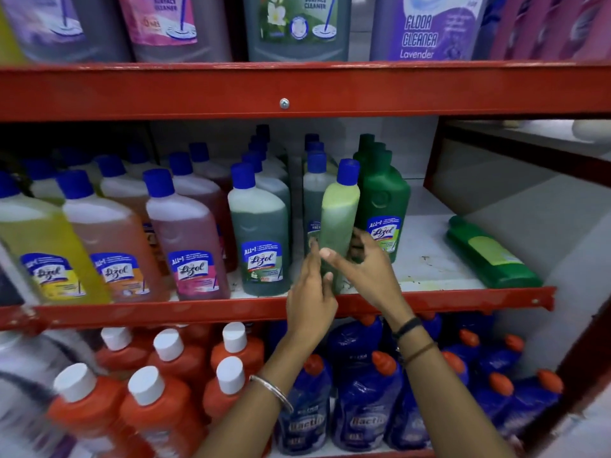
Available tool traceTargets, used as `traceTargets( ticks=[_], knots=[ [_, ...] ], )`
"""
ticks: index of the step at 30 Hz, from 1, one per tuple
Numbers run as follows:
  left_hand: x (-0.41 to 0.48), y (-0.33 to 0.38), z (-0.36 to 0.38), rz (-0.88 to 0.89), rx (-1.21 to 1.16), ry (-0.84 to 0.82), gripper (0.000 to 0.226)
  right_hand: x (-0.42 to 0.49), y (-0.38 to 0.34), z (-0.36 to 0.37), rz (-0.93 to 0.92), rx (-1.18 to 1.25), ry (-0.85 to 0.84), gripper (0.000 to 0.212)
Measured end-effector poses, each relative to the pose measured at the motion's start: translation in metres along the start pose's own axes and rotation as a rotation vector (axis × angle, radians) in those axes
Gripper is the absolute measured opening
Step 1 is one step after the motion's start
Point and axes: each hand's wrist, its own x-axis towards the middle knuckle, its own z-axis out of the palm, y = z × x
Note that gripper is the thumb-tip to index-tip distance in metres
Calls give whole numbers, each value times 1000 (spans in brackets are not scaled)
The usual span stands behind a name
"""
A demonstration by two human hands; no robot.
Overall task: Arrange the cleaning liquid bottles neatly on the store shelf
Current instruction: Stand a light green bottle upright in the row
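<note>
On the middle shelf (429,256) a light green bottle (340,206) with a blue cap stands upright and turned edge-on, between a grey-green Lizol bottle (261,233) and a dark green Lizol bottle (385,200). My left hand (310,295) holds its lower left side, fingers up along the edge and thumb on the front. My right hand (367,269) holds its right side, thumb across the front and fingers curled between it and the dark green bottle. The base of the light green bottle is hidden behind my hands.
Another dark green bottle (492,256) lies flat at the shelf's right end. Yellow, orange and pink Lizol bottles (188,233) fill the left. Large cleaner cans stand on the upper shelf (297,90). Orange bottles (158,408) and blue bottles (367,401) are packed below.
</note>
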Motion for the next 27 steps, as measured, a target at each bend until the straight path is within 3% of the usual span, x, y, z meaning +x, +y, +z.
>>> traceTargets(
  ticks=[3,6,8,12,15,17,21,27],
  knots=[
    [-4,-7,-5,15,-149,3,48,5,-4,6,23,-47,66,61],
    [1,-15,-13,18,-238,16,40,14,-1,6,9,-124,43,43],
    [3,-14,-14,8,-238,-27,46,18,-2,1,-6,-22,-22,25],
    [11,-5,-10,-60,-154,-193,71,21,5,-13,24,234,-151,32],
    [20,-3,-6,-91,-158,-221,79,24,16,-17,37,339,-190,27],
    [21,-3,-4,-84,-140,-180,81,27,22,-17,62,418,-190,26],
    [15,-5,2,-11,4,-6,80,32,25,-12,102,565,-201,54],
    [10,-3,10,-10,17,112,80,32,22,-10,87,474,-186,22]
  ],
)
